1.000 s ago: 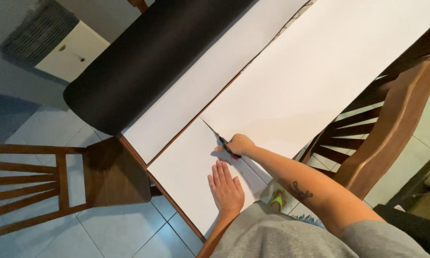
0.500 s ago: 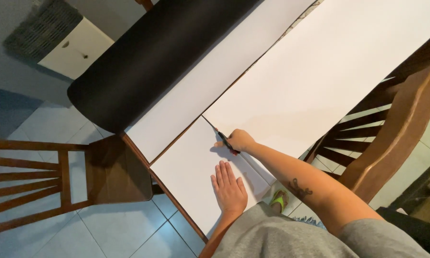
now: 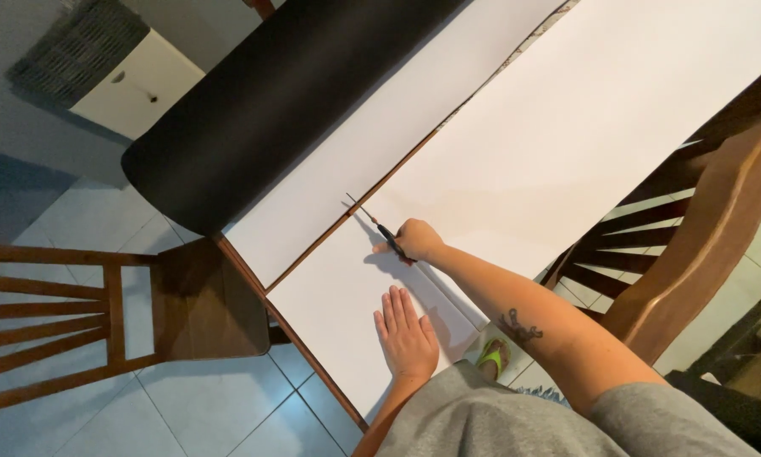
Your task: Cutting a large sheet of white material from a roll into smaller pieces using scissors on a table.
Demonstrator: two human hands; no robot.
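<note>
On white sheet [image 3: 558, 144], right hand [image 3: 414, 239] gripping scissors [image 3: 379, 225] further along cut, left hand [image 3: 406, 332] still flat, open

A black rolled mat [image 3: 270, 110] is seen lying across the far end of the surface [image 3: 243, 264], whose wooden edge is exposed. One wooden chair [image 3: 101, 313] is placed at the left on the pale tiled floor [image 3: 203, 406], another wooden chair [image 3: 694, 245] at the right. A white cabinet [image 3: 135, 89] is set against the wall, with a woven basket [image 3: 80, 38] beside it.
</note>
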